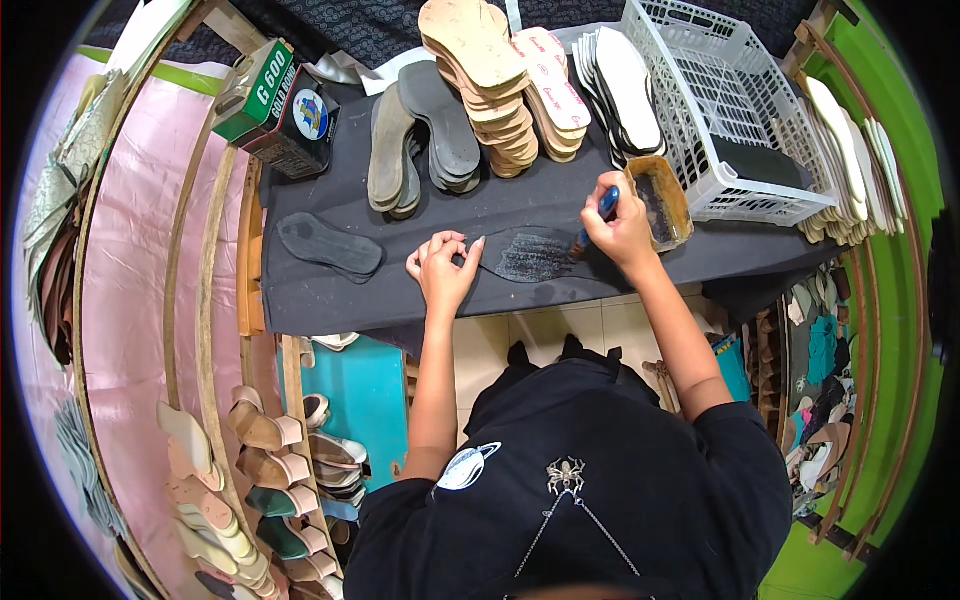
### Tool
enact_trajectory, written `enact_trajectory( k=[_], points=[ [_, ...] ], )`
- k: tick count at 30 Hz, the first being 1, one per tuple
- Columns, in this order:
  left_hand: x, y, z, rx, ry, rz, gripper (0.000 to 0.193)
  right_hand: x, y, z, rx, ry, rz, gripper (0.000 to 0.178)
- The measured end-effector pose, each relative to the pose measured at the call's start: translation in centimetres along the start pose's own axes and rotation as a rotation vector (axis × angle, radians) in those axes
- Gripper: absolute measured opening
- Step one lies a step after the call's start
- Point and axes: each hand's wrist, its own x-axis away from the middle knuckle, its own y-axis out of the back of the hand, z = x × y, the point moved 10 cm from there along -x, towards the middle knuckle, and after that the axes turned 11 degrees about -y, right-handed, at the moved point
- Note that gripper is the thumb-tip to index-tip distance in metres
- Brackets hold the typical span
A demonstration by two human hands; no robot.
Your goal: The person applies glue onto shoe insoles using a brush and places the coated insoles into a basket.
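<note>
A black insole [525, 254] lies flat on the dark cloth in front of me, its middle streaked with wet, shiny glue. My left hand [444, 268] pinches the insole's left end between thumb and fingers. In my right hand [622, 225] is a brush [606, 207] with a blue handle, its bristles down at the insole's right end. Just beyond that hand stands a tan, stained glue container [660, 204], open at the top with dark residue inside. Further left on the cloth rests another pair of dark insoles, stacked [330, 246].
Along the table's [400, 305] back stand stacks of grey insoles [440, 130], tan insoles [490, 85] and white insoles [625, 90]. A white plastic crate [730, 110] is at the back right, a metal can [280, 115] at the back left. Racks of shoes [275, 475] flank me.
</note>
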Motion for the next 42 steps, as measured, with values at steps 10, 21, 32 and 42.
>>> enact_trajectory(
  k=[10,21,32,42],
  points=[
    [0.0,-0.3,-0.2,0.000,-0.027,0.007,0.031,-0.4,-4.9,-0.4,-0.214,-0.070,0.112,0.022],
    [0.1,0.0,-0.2,0.005,-0.025,-0.002,0.031,-1.6,-2.2,1.3,0.111,-0.018,0.012,0.023],
    [0.0,-0.1,0.0,0.012,-0.008,0.002,0.031,-1.0,-2.2,-0.8,-0.071,-0.089,0.035,0.021],
    [-0.1,-0.3,-0.4,0.064,-0.060,0.033,0.026,-1.8,-4.3,-0.8,-0.177,-0.258,0.153,0.028]
  ],
)
